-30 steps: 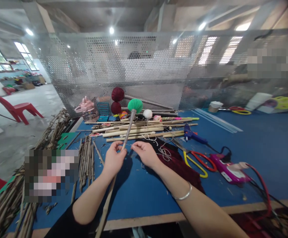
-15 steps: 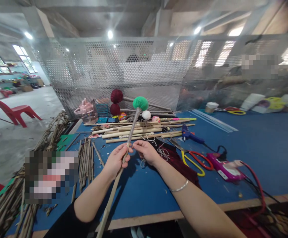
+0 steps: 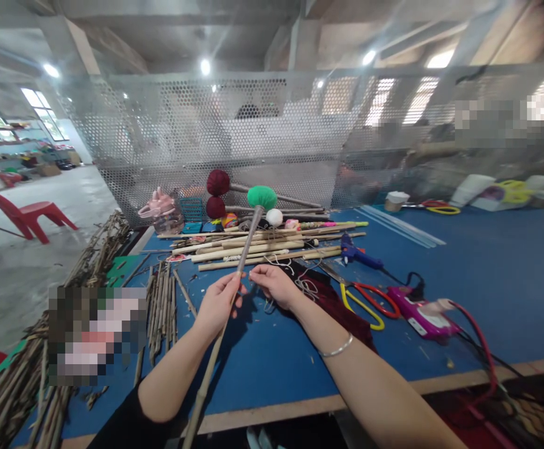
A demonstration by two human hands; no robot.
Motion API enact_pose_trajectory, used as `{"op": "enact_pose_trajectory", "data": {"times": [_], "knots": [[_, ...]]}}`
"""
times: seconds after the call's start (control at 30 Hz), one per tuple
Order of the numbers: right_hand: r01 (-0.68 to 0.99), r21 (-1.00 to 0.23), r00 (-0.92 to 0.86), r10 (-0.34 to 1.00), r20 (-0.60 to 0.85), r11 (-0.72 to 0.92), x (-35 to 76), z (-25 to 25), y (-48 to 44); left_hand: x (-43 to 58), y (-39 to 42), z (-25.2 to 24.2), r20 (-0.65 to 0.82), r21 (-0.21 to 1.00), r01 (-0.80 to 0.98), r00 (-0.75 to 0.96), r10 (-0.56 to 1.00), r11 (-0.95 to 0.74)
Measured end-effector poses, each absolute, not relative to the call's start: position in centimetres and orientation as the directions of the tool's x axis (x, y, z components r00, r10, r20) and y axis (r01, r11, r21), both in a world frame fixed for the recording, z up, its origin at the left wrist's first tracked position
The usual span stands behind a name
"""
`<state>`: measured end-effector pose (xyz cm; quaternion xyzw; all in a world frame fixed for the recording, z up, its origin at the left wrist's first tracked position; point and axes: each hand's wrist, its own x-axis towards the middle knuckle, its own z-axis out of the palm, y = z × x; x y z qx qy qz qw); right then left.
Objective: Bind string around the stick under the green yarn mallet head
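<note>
The fingers of the left hand (image 3: 218,304) close around a long, thin bamboo stick with a round green fabric ball at its far end (image 3: 234,284), gripping it about midway so that it slants up over the table from the near edge toward the mesh wall. The fingers of the right hand (image 3: 276,284) pinch together just beside the left, on a fine white string (image 3: 300,284) at the stick's shaft; the string trails in loose loops onto a dark red piece of velvety cloth (image 3: 335,305) lying under the right wrist, which wears a slim silver bangle (image 3: 339,349). The blue felt-covered table (image 3: 487,268) carries a row of pale straight bamboo rods (image 3: 262,246) beyond the hands, yellow- and red-handled scissors (image 3: 363,299) to the right, and a glossy purple glue gun (image 3: 417,315) with a red cable further right.
</note>
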<state>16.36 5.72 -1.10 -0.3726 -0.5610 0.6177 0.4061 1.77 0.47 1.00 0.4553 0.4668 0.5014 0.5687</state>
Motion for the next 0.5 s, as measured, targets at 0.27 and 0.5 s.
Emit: {"op": "enact_pose_trajectory", "data": {"times": [0.27, 0.5], "knots": [[-0.073, -0.98, -0.428, 0.893, -0.136, -0.184, 16.16, -1.07, 5.8, 1.87, 1.03, 0.23, -0.114, 0.961, -0.245, 0.066, 0.991, 0.127], [-0.106, -0.987, -0.382, 0.921, -0.073, -0.123, 16.22, -1.01, 5.86, 1.72, 0.84, 0.55, -0.221, 0.903, -0.334, 0.181, 0.958, 0.271]]}}
